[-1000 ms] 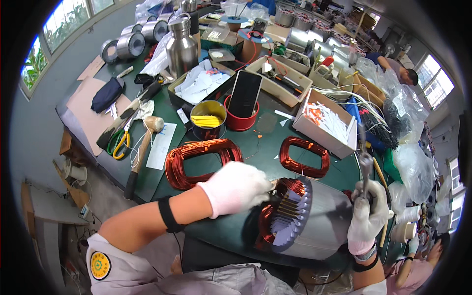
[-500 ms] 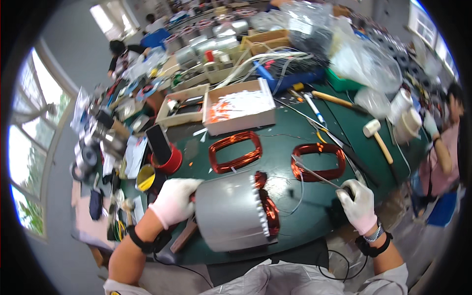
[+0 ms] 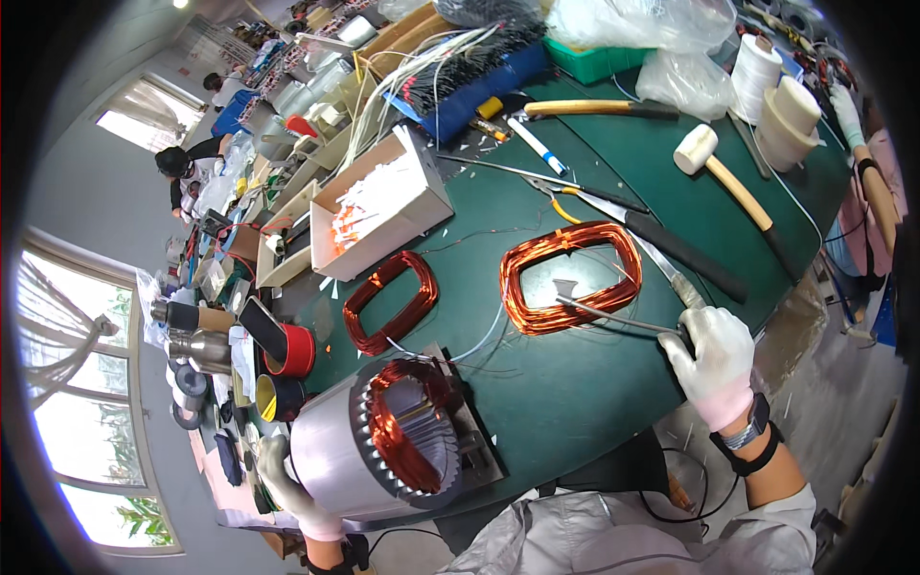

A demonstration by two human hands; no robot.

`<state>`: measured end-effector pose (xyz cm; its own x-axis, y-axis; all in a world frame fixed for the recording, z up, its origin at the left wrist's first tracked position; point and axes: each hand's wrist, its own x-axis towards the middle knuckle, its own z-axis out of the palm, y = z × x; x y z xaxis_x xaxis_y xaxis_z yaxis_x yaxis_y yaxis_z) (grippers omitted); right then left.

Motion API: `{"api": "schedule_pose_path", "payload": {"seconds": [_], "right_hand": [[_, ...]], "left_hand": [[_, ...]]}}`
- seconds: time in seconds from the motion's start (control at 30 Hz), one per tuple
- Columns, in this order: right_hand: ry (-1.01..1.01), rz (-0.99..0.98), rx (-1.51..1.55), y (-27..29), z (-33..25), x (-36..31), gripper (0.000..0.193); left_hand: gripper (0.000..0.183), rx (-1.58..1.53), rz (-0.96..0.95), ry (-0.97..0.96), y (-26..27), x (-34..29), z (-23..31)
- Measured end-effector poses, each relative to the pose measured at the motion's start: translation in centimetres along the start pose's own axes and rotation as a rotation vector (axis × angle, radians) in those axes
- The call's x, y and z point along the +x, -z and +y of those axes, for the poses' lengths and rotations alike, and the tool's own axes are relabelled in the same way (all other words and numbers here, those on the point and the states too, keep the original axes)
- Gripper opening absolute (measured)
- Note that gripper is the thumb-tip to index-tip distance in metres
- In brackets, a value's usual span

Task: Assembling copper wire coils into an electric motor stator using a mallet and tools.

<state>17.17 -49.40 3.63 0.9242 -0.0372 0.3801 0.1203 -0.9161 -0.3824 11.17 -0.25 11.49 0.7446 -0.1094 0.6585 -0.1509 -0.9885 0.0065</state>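
A grey cylindrical motor stator (image 3: pixel 331 450) lies on its side near the table's front edge, its slotted open end facing right. Copper coil windings (image 3: pixel 401 460) sit in that end, and a pale lead runs from them to the large coil. My left hand (image 3: pixel 287 489), in a white glove, is curled against the stator's left end, some fingers hidden. In my gloved right hand (image 3: pixel 714 369) is a thin metal rod (image 3: pixel 623 318) with a flattened tip. That tip is over the opening of a large copper coil (image 3: pixel 517 311). A smaller copper coil (image 3: pixel 428 305) lies farther left.
Beyond the coils are a box of white and orange slips (image 3: pixel 422 196), pliers (image 3: pixel 565 206), a black-handled tool (image 3: pixel 685 257) and a white mallet (image 3: pixel 697 149). A red round holder with a phone (image 3: pixel 297 350) stands left. Another person's gloved hand (image 3: pixel 846 113) shows far right.
The view has tilted and shifted. The stator has turned so its slotted end faces me more. My left hand has moved lower along its left end; my right hand keeps the rod.
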Motion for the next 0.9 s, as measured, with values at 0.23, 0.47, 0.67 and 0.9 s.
{"api": "schedule_pose_path", "payload": {"seconds": [0.23,0.47,0.67,0.9], "right_hand": [[-0.077,0.084,-0.027,-0.8,0.4,1.6,0.028],[0.044,0.285,-0.298,0.8,2.8,6.2,0.025],[0.258,-0.472,0.745,-0.2,-8.0,4.5,0.033],[-0.061,-0.990,1.561,-2.0,-15.4,5.1,0.048]], "left_hand": [[0.047,-0.622,-0.350,0.682,0.2,-4.5,-4.0],[0.043,-0.548,-0.447,0.560,-0.3,-5.2,-2.1],[0.040,-0.459,-0.509,0.445,0.4,-5.2,-0.3],[0.035,-0.485,-0.491,0.492,1.1,-5.8,-0.4]]}}
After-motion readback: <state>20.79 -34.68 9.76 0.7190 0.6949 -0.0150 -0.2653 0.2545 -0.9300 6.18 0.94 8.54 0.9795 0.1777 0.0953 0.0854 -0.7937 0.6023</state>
